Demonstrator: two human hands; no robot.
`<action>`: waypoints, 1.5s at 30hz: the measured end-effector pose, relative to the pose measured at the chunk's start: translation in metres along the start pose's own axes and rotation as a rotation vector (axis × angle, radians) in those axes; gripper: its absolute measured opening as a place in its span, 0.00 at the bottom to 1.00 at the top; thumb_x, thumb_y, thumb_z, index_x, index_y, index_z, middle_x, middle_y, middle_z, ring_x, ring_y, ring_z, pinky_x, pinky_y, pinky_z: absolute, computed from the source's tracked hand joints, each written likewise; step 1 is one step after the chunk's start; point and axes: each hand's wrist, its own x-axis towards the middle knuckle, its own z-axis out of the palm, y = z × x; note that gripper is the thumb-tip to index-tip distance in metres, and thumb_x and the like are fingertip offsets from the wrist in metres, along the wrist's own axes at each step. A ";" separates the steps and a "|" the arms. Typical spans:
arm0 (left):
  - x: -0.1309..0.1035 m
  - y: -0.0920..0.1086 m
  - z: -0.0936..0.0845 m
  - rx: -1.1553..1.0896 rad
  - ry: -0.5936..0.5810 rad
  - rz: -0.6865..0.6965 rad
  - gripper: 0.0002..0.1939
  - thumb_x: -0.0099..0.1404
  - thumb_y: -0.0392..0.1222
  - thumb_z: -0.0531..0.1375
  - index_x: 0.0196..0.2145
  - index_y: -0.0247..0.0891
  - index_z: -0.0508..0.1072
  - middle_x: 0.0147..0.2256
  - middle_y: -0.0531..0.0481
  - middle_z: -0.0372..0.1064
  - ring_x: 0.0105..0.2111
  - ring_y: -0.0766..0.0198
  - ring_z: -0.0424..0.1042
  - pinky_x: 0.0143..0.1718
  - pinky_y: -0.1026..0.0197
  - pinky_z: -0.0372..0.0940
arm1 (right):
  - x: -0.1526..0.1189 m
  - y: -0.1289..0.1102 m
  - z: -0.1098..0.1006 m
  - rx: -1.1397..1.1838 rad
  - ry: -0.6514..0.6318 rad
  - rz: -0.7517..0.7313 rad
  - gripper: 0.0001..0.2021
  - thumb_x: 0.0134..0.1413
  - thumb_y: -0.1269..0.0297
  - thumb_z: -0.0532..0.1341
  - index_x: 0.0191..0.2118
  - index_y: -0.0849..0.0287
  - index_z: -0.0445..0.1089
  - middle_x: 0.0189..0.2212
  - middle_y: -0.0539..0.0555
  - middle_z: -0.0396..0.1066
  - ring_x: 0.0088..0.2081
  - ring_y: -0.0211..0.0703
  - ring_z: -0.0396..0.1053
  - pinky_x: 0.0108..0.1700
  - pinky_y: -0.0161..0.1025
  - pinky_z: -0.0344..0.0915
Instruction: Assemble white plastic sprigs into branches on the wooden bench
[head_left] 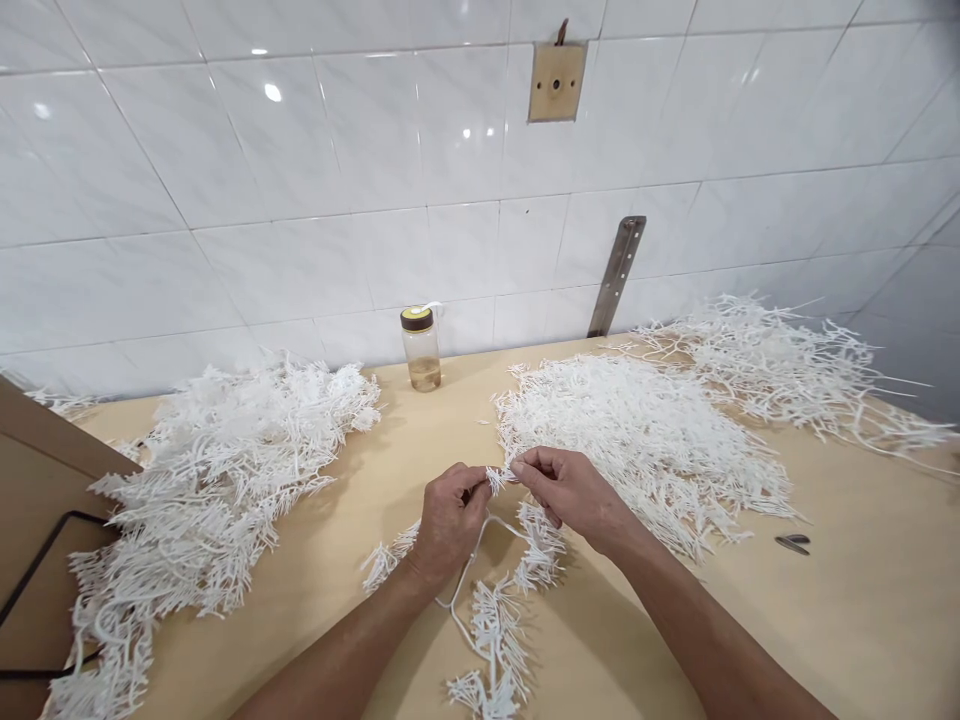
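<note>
Close to the front middle of the table, my left hand (454, 520) pinches a small white plastic sprig (496, 480) between thumb and fingers. My right hand (566, 490) meets it from the right, thumb and forefinger pinched at the sprig's other side. Below both hands hangs a white branched plastic stem (499, 635) with feathery tufts and a bare curved stalk; part of it lies behind my left hand. Just beyond my right hand spreads a heap of loose white sprigs (630, 440).
Left is a large pile of tufted white branches (232, 470) beside a brown box-like panel (52, 480). Bare white stems (795, 365) lie at the back right. A lidded bottle (424, 360) stands near the tiled wall; small thread snips (793, 543) lie right. A metal bracket (618, 275) leans there.
</note>
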 end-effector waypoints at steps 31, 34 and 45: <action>0.013 0.007 -0.011 -0.376 -0.259 -0.453 0.18 0.58 0.53 0.63 0.36 0.34 0.74 0.23 0.53 0.71 0.11 0.75 0.54 0.09 0.70 0.46 | 0.002 0.005 0.006 0.089 0.016 -0.126 0.13 0.61 0.52 0.58 0.34 0.57 0.67 0.18 0.43 0.60 0.15 0.33 0.57 0.18 0.33 0.56; 0.015 0.008 -0.015 -0.387 -0.313 -0.493 0.17 0.57 0.54 0.64 0.28 0.36 0.70 0.21 0.55 0.69 0.10 0.76 0.55 0.09 0.70 0.44 | 0.001 0.004 0.008 0.027 0.047 -0.182 0.13 0.61 0.53 0.57 0.34 0.57 0.68 0.18 0.44 0.60 0.15 0.33 0.56 0.19 0.33 0.55; 0.016 0.005 -0.021 -0.510 -0.547 -0.581 0.14 0.58 0.49 0.64 0.28 0.34 0.72 0.19 0.56 0.62 0.13 0.75 0.54 0.11 0.68 0.41 | 0.000 0.002 0.013 -0.225 0.212 -0.461 0.09 0.62 0.61 0.57 0.35 0.59 0.71 0.28 0.52 0.72 0.27 0.39 0.67 0.28 0.35 0.61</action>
